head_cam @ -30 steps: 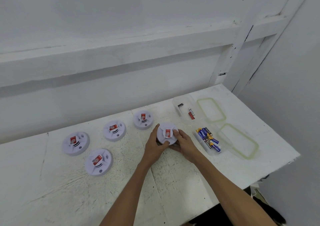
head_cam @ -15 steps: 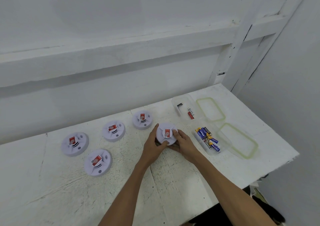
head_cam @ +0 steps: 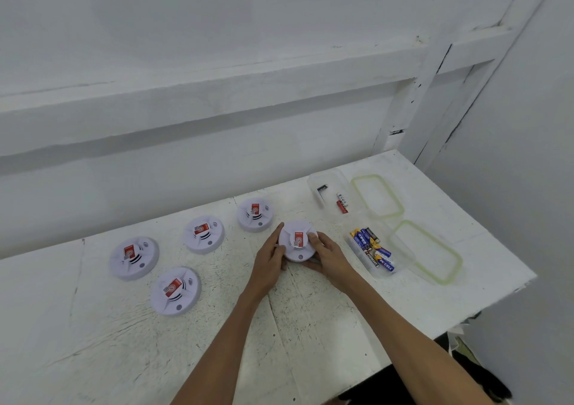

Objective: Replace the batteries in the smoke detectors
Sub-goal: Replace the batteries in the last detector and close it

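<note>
My left hand [head_cam: 269, 260] and right hand [head_cam: 326, 254] clamped on smoke detector [head_cam: 296, 244] left of battery tub [head_cam: 400, 257]; twist base gently, grip firm.

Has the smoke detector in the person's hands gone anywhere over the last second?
No. The held smoke detector sits at the same spot between the neighbouring detector and the battery box; both hands remain on it.

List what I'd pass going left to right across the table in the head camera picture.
Far-left smoke detector → front detector → third detector → fourth detector → held detector → battery box → near lid.
</note>
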`<state>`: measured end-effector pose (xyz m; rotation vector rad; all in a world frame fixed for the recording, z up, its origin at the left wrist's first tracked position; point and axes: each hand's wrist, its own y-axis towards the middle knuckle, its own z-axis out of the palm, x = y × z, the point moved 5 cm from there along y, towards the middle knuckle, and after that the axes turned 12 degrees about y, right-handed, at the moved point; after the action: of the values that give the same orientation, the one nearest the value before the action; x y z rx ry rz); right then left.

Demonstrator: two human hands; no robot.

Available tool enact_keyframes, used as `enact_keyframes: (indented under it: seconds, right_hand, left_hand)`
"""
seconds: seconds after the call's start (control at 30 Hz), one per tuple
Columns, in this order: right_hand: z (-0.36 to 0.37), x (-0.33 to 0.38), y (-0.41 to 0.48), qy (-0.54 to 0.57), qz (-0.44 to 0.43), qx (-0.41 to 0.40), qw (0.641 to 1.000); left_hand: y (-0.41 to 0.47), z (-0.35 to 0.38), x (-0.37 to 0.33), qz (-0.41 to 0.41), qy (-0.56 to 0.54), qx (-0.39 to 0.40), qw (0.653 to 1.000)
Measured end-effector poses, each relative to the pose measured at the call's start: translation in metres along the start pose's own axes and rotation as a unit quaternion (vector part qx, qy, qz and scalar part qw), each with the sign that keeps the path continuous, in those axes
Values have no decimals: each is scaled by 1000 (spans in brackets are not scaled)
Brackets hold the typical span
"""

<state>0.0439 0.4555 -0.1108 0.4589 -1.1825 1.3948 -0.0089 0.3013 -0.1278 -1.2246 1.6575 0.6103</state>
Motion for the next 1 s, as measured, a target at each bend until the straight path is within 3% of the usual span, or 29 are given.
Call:
enact_keyframes:
  seconds: [1.0]
  right_hand:
    - [2,2,-2,-9,-1,7,1000]
  left_hand:
    - [-1,-2,-2,5,-6,0,1000]
